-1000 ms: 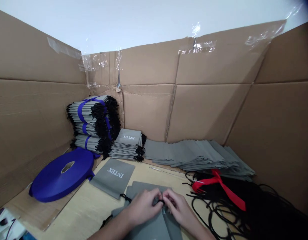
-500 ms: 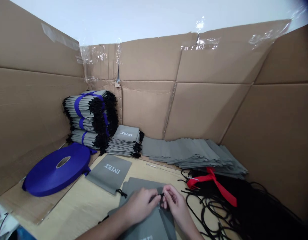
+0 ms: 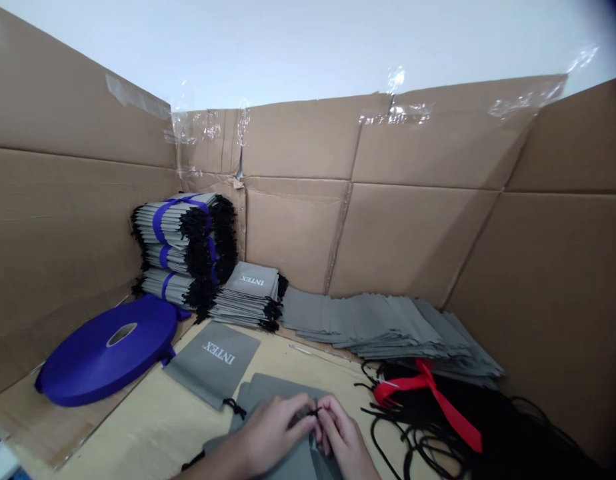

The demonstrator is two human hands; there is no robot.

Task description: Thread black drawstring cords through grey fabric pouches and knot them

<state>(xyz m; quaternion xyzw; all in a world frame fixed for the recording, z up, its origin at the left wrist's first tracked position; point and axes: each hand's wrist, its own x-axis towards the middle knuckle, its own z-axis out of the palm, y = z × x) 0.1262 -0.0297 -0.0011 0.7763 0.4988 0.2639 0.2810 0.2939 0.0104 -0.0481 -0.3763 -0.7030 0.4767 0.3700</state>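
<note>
My left hand (image 3: 275,430) and my right hand (image 3: 338,427) meet at the bottom middle, both closed in a pinch on a short black cord (image 3: 314,412). The cord comes from the edge of a grey fabric pouch (image 3: 288,470) lying under my hands. More grey pouches (image 3: 268,385) are beneath it, partly covered by my hands and forearm. To the left of them lies a flat grey drawstring pouch (image 3: 215,360) printed INTEX, with a black knotted cord (image 3: 234,407) at its corner.
A roll of blue ribbon (image 3: 88,363) lies at left. Behind it stand tied pouch bundles (image 3: 173,250) and a loose pouch stack (image 3: 245,293). Grey pouches (image 3: 383,323) spread along the cardboard wall (image 3: 413,233). Black cords (image 3: 513,427) with a red ribbon (image 3: 455,413) lie right.
The view has tilted up slightly, so everything sits lower in the picture. My hands have drawn closer together at the cord, with the fingertips now touching.
</note>
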